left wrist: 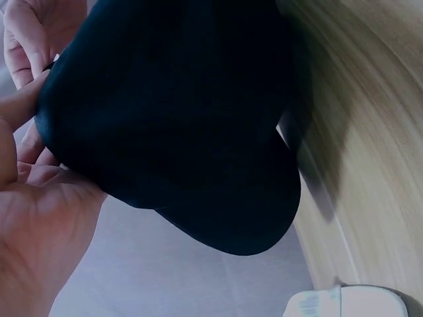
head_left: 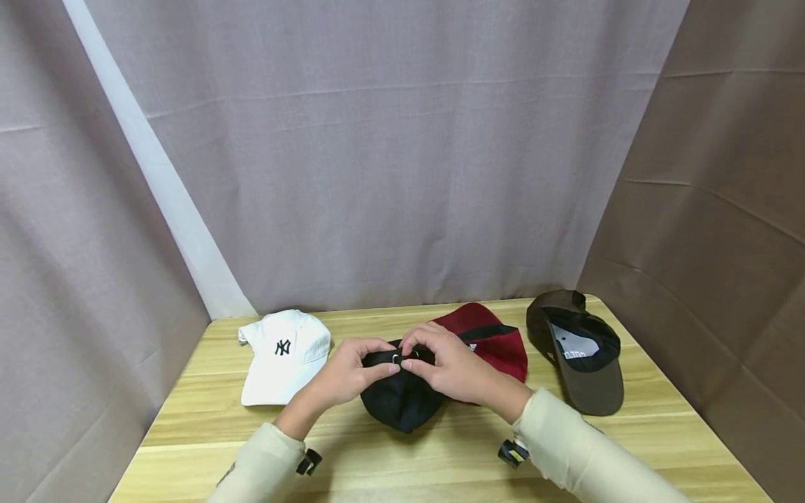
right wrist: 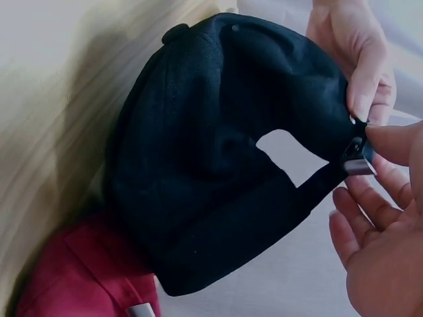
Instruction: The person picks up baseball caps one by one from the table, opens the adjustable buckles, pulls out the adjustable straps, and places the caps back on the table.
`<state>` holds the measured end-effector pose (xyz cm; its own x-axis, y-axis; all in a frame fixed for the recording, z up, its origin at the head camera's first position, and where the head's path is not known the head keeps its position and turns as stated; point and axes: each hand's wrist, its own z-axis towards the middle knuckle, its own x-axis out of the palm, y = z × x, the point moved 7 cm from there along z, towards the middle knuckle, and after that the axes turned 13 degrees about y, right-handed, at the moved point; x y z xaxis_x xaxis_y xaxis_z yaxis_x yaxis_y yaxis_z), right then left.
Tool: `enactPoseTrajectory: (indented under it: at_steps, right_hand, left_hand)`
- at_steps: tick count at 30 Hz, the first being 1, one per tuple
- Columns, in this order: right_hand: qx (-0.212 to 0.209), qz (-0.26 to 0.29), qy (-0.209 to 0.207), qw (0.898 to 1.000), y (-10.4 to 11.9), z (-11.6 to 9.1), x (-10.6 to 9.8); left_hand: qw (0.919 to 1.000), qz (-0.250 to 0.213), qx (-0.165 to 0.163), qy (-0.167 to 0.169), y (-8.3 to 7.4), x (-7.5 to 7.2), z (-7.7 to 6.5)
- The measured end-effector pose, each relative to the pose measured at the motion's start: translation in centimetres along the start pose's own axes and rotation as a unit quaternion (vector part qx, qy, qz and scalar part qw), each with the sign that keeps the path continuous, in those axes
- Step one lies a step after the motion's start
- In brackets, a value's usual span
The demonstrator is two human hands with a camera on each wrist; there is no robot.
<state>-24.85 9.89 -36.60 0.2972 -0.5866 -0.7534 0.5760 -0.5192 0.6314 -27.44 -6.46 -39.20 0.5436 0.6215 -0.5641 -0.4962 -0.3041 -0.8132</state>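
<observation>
A black baseball cap (head_left: 402,402) is held between both hands over the middle of the table, its crown turned down toward the near side in the head view. My left hand (head_left: 349,369) pinches the strap side of its back opening between thumb and fingers. From the other side my right hand (head_left: 445,360) pinches the adjustment strap (right wrist: 319,183) by its metal buckle (right wrist: 359,167). The thumbs almost meet at the buckle. In the left wrist view the cap's dark crown (left wrist: 172,105) fills the middle, with the rounded brim (left wrist: 244,218) below it.
A white cap (head_left: 286,356) with a dark emblem lies on the left of the wooden table (head_left: 390,482). Just behind the right hand sits a red cap (head_left: 503,346). An upturned brown cap (head_left: 594,388) lies at the right edge. Grey curtains (head_left: 402,154) stand behind.
</observation>
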Motion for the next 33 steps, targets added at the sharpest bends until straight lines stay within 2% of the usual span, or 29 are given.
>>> enactPoseTrajectory:
  at_steps: [7, 13, 24, 33]
  right_hand:
    - [-0.006, -0.053, -0.003, 0.999, 1.3, 0.3, 0.1]
    - [0.002, -0.054, 0.02, 0.998, 1.4, 0.5, 0.4]
    - [-0.001, 0.039, 0.064, 0.997, 0.4, 0.5, 0.2]
    - [-0.015, 0.109, 0.13, 0.985, -0.5, 0.8, 0.1]
  left_hand:
    - [0.9995, 0.029, 0.004, -0.007, -0.5, 0.2, 0.2]
    - [0.9997, 0.021, 0.008, -0.003, -0.7, 0.3, 0.2]
    - [0.9996, -0.014, 0.019, 0.015, -0.7, 0.4, 0.3]
    - [0.998, -0.054, 0.019, 0.027, -0.5, 0.7, 0.3]
